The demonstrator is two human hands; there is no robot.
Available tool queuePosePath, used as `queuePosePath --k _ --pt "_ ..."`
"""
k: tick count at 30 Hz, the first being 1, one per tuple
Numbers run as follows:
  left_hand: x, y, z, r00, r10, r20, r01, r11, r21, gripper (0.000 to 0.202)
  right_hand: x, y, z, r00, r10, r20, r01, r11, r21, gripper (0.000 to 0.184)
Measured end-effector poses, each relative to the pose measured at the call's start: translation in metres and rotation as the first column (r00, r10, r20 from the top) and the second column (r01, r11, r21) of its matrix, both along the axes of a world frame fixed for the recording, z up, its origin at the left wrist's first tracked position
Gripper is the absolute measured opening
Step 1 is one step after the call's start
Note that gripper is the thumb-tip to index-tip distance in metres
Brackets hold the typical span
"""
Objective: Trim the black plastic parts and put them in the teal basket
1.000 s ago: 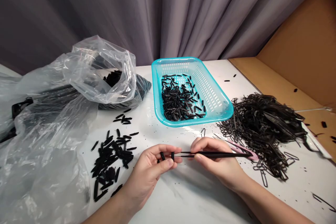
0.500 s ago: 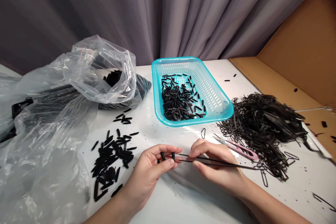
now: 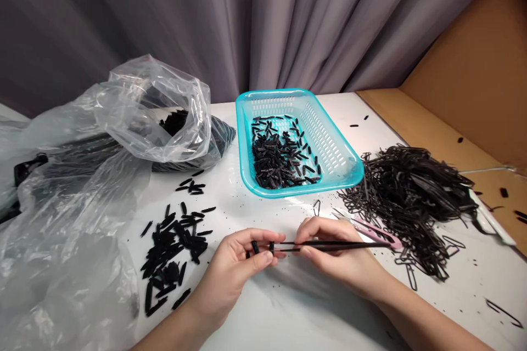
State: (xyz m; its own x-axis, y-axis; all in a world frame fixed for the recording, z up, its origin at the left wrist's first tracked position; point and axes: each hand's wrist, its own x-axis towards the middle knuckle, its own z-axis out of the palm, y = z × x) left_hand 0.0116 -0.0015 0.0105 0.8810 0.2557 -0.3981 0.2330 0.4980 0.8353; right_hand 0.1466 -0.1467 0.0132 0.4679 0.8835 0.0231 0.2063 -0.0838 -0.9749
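Note:
Near the front of the table, my left hand [image 3: 230,260] is closed, with small black pieces [image 3: 255,247] between its fingers and one black piece [image 3: 272,247] pinched upright at thumb and index tip. My right hand [image 3: 333,247] grips slim black tweezers [image 3: 349,244], their long prongs pointing left. The prong tips reach the left fingertips beside the pinched piece; whether they grip it I cannot tell. To the left lies a loose pile of black pieces [image 3: 175,236]. Behind the hands, more small black pieces [image 3: 275,156] fill part of a blue basket [image 3: 272,193].
A tangle of thin black loops [image 3: 415,186] is heaped at right, near pink-handled snips [image 3: 389,238]. Clear plastic bags [image 3: 74,263] spread over the left side, one with black contents. A grey curtain [image 3: 263,22] hangs behind, and a brown board [image 3: 473,66] stands at right.
The tweezers' prongs have come closer together, and their rear end has swung up and slightly left. The left hand stays almost in place, still holding its pieces.

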Motion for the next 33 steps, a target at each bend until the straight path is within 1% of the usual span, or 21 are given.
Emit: queuePosePath --k 3,8,12,15,23,29,33 --pt "0.000 0.001 0.001 1.000 -0.029 0.001 0.029 0.999 -0.026 0.018 0.004 0.001 0.000 0.996 0.025 -0.085 -0.024 1.000 0.018 0.002" --pt "-0.001 0.003 0.003 0.998 -0.066 0.004 0.066 0.993 -0.102 0.019 0.010 0.000 -0.003 0.978 0.066 -0.197 -0.059 0.997 0.045 0.005" --pt "-0.001 0.003 0.005 0.998 -0.065 0.001 0.064 0.978 -0.201 0.018 0.011 0.000 -0.004 0.965 0.085 -0.248 -0.071 0.995 0.064 0.008" --pt "-0.002 0.003 0.006 0.998 -0.059 0.014 0.060 0.968 -0.243 0.018 0.011 0.000 -0.004 0.952 0.093 -0.292 -0.072 0.994 0.084 0.008" --pt "-0.001 0.003 0.005 0.998 -0.052 0.020 0.055 0.954 -0.296 0.019 0.011 0.001 -0.006 0.938 0.099 -0.332 -0.074 0.993 0.088 0.008" --pt "-0.002 0.003 0.005 0.997 -0.075 0.027 0.080 0.953 -0.292 0.018 0.012 0.000 -0.007 0.933 0.113 -0.341 -0.085 0.992 0.096 0.007" --pt "-0.003 0.004 0.005 0.995 -0.090 0.034 0.096 0.950 -0.296 0.019 0.011 -0.001 -0.004 0.929 0.127 -0.349 -0.103 0.991 0.086 0.007"
